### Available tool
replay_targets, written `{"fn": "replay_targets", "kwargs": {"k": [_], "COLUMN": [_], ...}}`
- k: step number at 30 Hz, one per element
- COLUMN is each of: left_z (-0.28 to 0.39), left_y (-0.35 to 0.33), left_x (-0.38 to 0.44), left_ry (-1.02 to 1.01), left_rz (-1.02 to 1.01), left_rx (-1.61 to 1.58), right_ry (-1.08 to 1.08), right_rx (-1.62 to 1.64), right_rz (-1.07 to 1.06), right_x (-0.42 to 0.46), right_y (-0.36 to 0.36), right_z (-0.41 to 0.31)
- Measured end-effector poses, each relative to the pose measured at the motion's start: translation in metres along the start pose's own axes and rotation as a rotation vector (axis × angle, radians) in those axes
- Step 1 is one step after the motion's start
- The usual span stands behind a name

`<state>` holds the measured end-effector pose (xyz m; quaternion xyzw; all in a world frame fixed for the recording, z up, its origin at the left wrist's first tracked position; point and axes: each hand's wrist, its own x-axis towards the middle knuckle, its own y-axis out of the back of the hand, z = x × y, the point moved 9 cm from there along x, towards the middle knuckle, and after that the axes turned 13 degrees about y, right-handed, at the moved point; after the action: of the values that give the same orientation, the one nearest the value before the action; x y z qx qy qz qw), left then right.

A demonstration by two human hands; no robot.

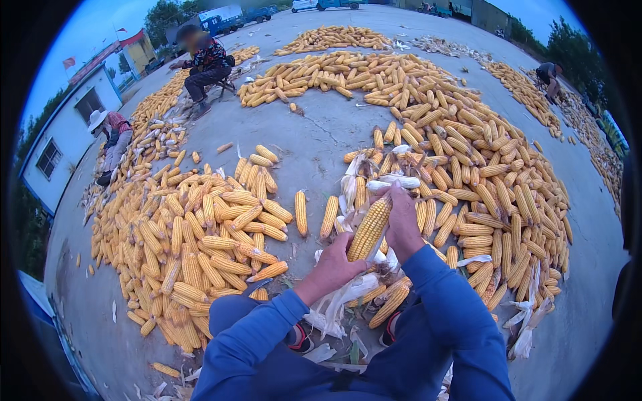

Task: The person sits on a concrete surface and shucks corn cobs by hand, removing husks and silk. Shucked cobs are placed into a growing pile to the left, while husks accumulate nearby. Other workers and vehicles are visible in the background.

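Observation:
Between my hands is a large yellow ear of corn (371,228), tilted with its upper end away to the right. My left hand (333,265) grips its lower end, thumb along the side. At the upper end my right hand (403,218) holds the ear, its thumb near the tip. Some pale husk shows along the ear's right side. Just beyond my right hand lie ears in white husk (393,182). Below my hands, loose dry husks (346,301) and a bare ear (390,306) lie between my shoes.
A large heap of bare ears (200,240) spreads on the left; another pile (481,175) curves around the right. Concrete ground (321,130) shows between them. A seated person (208,65), a person in a white hat (113,135) and another person (549,77) are beside corn farther off.

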<state>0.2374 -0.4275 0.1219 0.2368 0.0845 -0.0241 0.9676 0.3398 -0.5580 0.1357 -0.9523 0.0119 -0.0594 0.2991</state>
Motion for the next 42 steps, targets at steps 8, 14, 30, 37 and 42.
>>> {"fn": "replay_targets", "kwargs": {"k": [8,14,30,37,42], "left_z": [-0.019,-0.009,-0.01,-0.022,-0.027], "left_y": [0.003,0.01,0.015,0.043,0.091], "left_x": [-0.012,-0.016,-0.004,0.005,0.019], "left_ry": [0.176,0.105,0.021,0.059,0.002], "left_rz": [0.012,0.015,0.005,-0.01,0.133], "left_rx": [-0.03,-0.142,-0.436,-0.837,-1.098], "right_ry": [-0.058,-0.117,-0.075,-0.205,-0.152], "right_rx": [0.106,0.159,0.265,0.124,-0.222], "right_rz": [-0.091,-0.12,0.083,0.081,-0.141], "right_x": [-0.02,-0.026,-0.002,-0.002,-0.01], "right_y": [-0.031,-0.04,-0.022,-0.003,0.008], "right_z": [0.022,0.019,0.038,0.014,0.004]}}
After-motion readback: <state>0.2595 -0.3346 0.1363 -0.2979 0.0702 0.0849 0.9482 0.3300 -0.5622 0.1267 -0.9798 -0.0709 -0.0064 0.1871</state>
